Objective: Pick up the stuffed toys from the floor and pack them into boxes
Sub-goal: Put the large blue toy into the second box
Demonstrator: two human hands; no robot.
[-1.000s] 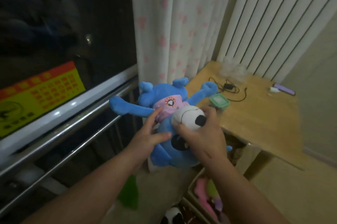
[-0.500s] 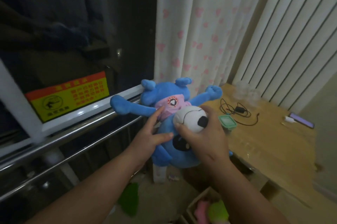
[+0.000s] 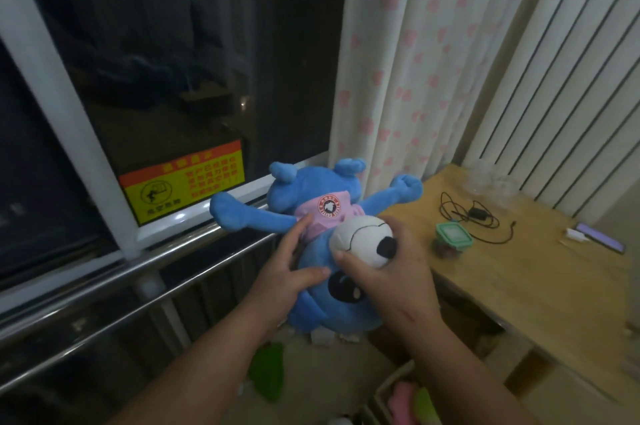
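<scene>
Step in hand: carry phase. Blue stuffed toy (image 3: 291,196) is off the floor, held upside down in front of the window railing (image 3: 138,272), feet up, white snout toward the camera.
- Right hand (image 3: 391,279) grips the snout, fingers (image 3: 398,230) curled over it, thumb below.
- Left hand (image 3: 284,272) lies against the toy's side, fingers fairly straight and spread, thumb pressed across the face. It looks like support, not a clutch.

Next move, my reading: bring the toy down and to the right into the box (image 3: 394,378), whose corner shows at the bottom edge below the right forearm.
- Pink and green soft toys (image 3: 401,400) already lie in it, so this one probably needs pressing down.
- Its long arms stick out sideways and could catch the rim.

Around:
- Wooden bench (image 3: 519,286) at right carries a green-lidded container (image 3: 453,234), a black cable (image 3: 474,216) and a phone (image 3: 601,239).
- The box sits just beside the bench's near edge, which narrows the way down.
- Green object (image 3: 266,372) on the floor is blurred. It may be another toy; cannot tell.
- Pink-spotted curtain (image 3: 408,61) hangs behind.
</scene>
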